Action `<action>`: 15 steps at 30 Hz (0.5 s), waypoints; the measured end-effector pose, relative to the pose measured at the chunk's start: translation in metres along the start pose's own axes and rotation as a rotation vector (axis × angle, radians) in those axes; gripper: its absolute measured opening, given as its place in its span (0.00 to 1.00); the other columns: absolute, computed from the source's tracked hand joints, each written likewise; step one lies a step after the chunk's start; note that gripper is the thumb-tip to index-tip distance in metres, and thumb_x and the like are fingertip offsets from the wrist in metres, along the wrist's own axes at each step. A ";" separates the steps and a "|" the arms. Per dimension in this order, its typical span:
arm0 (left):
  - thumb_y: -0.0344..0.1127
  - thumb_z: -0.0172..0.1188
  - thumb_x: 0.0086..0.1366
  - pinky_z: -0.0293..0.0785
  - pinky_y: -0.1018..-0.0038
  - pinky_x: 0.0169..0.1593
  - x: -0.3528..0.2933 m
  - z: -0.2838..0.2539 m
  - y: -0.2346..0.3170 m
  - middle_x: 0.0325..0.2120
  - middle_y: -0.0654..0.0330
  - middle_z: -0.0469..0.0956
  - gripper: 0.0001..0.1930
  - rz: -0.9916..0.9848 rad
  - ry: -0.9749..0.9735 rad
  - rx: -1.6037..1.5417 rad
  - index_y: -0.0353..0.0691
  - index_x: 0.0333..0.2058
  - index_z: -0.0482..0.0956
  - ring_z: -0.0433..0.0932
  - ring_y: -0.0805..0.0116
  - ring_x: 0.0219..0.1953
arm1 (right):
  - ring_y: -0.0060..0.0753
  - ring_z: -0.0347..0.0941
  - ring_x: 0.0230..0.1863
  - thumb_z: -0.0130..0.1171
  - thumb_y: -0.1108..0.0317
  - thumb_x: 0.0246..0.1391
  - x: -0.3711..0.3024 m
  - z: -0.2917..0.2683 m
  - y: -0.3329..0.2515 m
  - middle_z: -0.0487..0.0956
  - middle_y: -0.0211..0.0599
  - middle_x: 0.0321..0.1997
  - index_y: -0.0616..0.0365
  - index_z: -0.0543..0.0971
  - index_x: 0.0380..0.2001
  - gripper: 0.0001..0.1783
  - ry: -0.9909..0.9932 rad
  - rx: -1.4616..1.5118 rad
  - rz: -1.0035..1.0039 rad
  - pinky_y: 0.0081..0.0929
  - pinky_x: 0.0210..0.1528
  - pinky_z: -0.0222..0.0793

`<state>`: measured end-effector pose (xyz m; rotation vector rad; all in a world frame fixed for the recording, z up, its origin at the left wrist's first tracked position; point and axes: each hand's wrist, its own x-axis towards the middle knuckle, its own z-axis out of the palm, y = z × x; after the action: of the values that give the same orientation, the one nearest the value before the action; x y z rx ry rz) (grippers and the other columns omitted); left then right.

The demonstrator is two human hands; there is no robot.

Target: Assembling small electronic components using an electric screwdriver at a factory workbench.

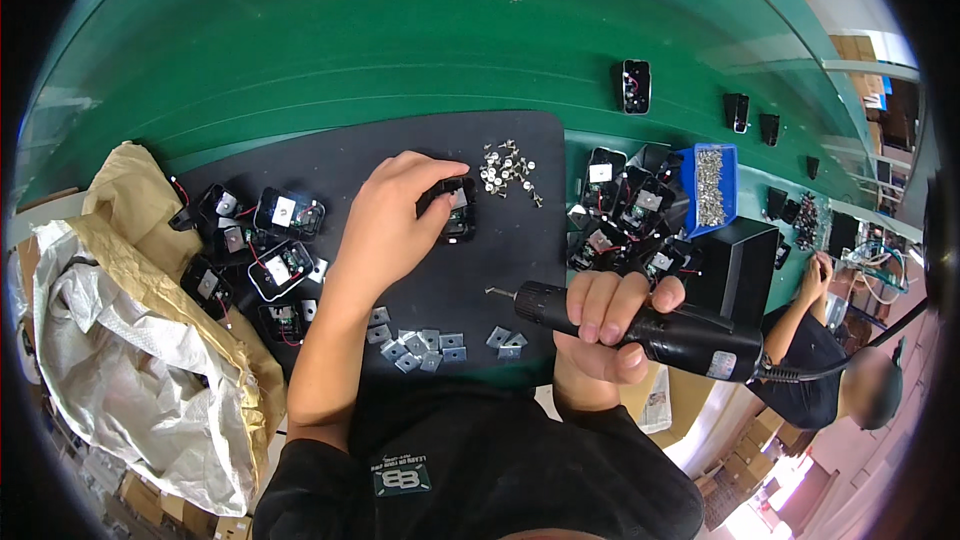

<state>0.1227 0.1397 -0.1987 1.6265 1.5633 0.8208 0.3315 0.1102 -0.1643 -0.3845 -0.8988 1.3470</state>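
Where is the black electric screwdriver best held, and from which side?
Probably around the screwdriver's thick body, from the near side, as the right hand does: the body is long and rounded, the thin bit points left and the cord leaves the right end, so this grip clears both.

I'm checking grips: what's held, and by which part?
Right hand: the black electric screwdriver, around its middle. Left hand: at a black case; hold unclear.

Dressed in a black cloth T-shirt with short, loose black sleeves
From here I see a small dark-green rectangular print on its front, pale lettering over a pale rounded emblem, and a bare left hand and bare right hand
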 end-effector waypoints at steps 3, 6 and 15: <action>0.23 0.61 0.53 0.70 0.67 0.52 -0.005 -0.003 -0.001 0.43 0.51 0.78 0.20 0.015 -0.012 -0.067 0.38 0.47 0.77 0.77 0.54 0.47 | 0.19 0.65 0.24 0.63 0.63 0.52 0.001 0.007 -0.006 0.68 0.22 0.24 0.46 0.64 0.51 0.25 -0.019 0.008 -0.059 0.21 0.30 0.62; 0.26 0.62 0.49 0.67 0.63 0.55 -0.021 -0.009 -0.001 0.48 0.50 0.75 0.22 0.167 0.175 -0.101 0.37 0.47 0.77 0.74 0.50 0.49 | 0.19 0.66 0.24 0.62 0.64 0.53 0.002 0.011 -0.010 0.69 0.23 0.25 0.48 0.64 0.52 0.25 -0.015 0.005 -0.088 0.21 0.31 0.62; 0.35 0.74 0.43 0.72 0.72 0.25 -0.052 0.003 -0.002 0.28 0.57 0.75 0.18 0.515 0.180 -0.152 0.36 0.34 0.80 0.74 0.62 0.23 | 0.20 0.67 0.26 0.62 0.65 0.52 0.014 0.038 0.003 0.69 0.23 0.26 0.48 0.65 0.53 0.26 -0.063 0.004 -0.015 0.22 0.33 0.62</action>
<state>0.1209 0.0874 -0.2001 1.9103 1.1668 1.3527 0.3009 0.1144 -0.1389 -0.3335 -0.9490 1.3527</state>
